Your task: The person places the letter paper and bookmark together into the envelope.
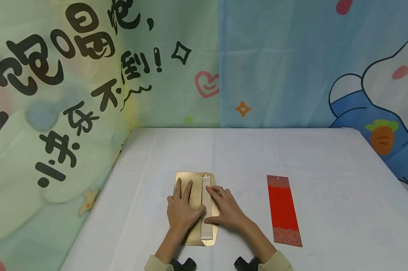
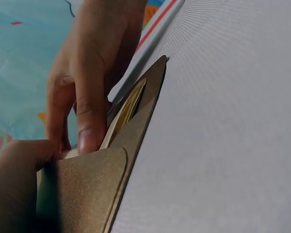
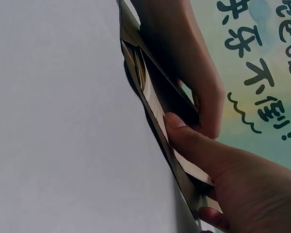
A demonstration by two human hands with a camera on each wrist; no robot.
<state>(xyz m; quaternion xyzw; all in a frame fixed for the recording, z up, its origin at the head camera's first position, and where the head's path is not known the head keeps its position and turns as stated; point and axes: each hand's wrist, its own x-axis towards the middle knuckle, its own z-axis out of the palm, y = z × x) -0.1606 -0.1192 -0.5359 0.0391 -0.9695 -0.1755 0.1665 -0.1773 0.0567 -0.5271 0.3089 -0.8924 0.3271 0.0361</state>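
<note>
A gold envelope (image 1: 192,239) lies on the white table in front of me, its flap side facing right. A pale, narrow card or paper stack (image 1: 206,231) shows at its opening; most of it is hidden inside. My left hand (image 1: 180,212) rests with fingers spread on the envelope, thumb near the opening. My right hand (image 1: 229,210) touches the pale edge with fingertips and thumb, one above the other along it. In the right wrist view the right thumb (image 3: 182,128) lies against the pale edge (image 3: 155,104).
A long red strip (image 1: 283,209) with patterned ends and a small hole lies to the right on the white table (image 1: 343,222). Printed cloth backdrops (image 1: 268,67) hang behind and on the left. Black wrist cameras (image 1: 185,264) sit at both cuffs.
</note>
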